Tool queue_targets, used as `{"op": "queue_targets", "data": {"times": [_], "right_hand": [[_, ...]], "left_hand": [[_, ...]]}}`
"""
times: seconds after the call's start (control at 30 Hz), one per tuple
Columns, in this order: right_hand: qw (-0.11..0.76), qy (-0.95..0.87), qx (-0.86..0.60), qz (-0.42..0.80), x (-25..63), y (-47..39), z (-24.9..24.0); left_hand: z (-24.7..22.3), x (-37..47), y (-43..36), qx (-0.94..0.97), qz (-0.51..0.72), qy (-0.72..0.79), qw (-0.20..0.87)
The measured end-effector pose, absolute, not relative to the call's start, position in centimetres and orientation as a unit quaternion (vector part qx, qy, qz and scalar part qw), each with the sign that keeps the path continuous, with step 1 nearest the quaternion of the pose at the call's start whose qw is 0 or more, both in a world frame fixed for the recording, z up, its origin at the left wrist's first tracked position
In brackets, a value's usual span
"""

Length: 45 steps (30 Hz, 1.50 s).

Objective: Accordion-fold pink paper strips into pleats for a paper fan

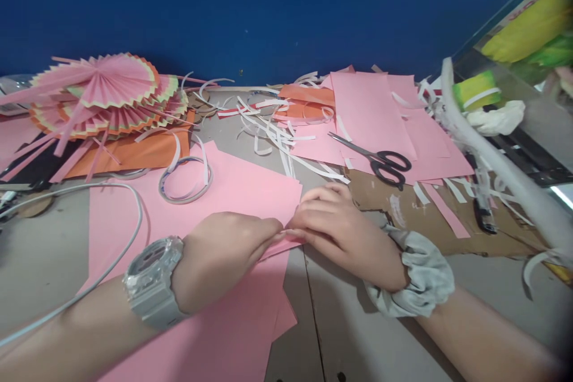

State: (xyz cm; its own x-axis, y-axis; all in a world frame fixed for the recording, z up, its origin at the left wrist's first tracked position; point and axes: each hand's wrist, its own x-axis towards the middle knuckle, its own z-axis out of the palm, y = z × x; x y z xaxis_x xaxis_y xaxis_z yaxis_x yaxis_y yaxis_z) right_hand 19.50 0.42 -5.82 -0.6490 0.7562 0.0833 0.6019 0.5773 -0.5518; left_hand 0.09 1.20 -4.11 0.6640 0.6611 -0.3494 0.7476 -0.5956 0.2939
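Fingers of both hands grasping, tips almost meeting: left hand (228, 250) and right hand (335, 224) both look pinched on the near right edge of the upper pink paper sheet (242, 191). Thumb pads partly hidden, so I cannot tell how firm the grip is.

Key relation (my judgement): fingertips against that edge. Edge slants from lower left up to the right, beneath my fingertips; most of the sheet spreads left of them and away from me. Its long axis I cannot tell; my left forearm covers too much. Neither hand is nearer, as both touch, but the left lies over the paper while the right comes in from the table side. A lower pink sheet (215, 340) shows beneath, towards me.

Containers: none identified for certain. Clear plastic item (15, 86) at far left, possibly a bottle, cut off by the frame; contents not readable.

Surroundings: ring-shaped roll (187, 199), probably tape, flat on the upper sheet, white strips curling at it. Pleated paper fans (120, 83) heaped beyond, at left. Black-handled scissors (373, 158) beyond my right hand, blades pointing away to the left, lying partly on stacked pink sheets (367, 110).
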Motion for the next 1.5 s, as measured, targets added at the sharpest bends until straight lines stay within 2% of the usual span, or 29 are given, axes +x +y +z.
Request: {"op": "queue_targets", "data": {"times": [0.3,0.5,0.73,0.9,1.27,1.4,1.5], "right_hand": [[0.186,-0.841,-0.46,0.216,20.0,0.5,-6.1],[0.189,-0.874,-0.406,0.188,19.6,0.3,-6.5],[0.177,-0.854,-0.434,0.224,19.6,0.5,-6.4],[0.175,-0.841,-0.449,0.246,19.9,0.6,-6.2],[0.207,-0.82,-0.509,0.162,20.8,1.0,-6.6],[0.207,-0.828,-0.502,0.14,20.8,1.0,-6.7],[0.212,-0.838,-0.497,0.077,20.7,0.9,-6.7]], "left_hand": [[-4.3,-0.7,2.0,0.894,-0.051,0.415,0.16],[-4.0,-0.5,1.4,0.904,-0.07,0.391,0.159],[-3.8,-1.0,2.5,0.865,-0.044,0.408,0.289],[-3.8,-1.2,2.8,0.848,-0.01,0.423,0.321],[-4.6,-1.2,2.7,0.823,0.05,0.474,0.31],[-4.8,-1.1,2.6,0.835,0.052,0.477,0.267],[-5.1,-1.1,2.4,0.852,0.044,0.476,0.215]]}}
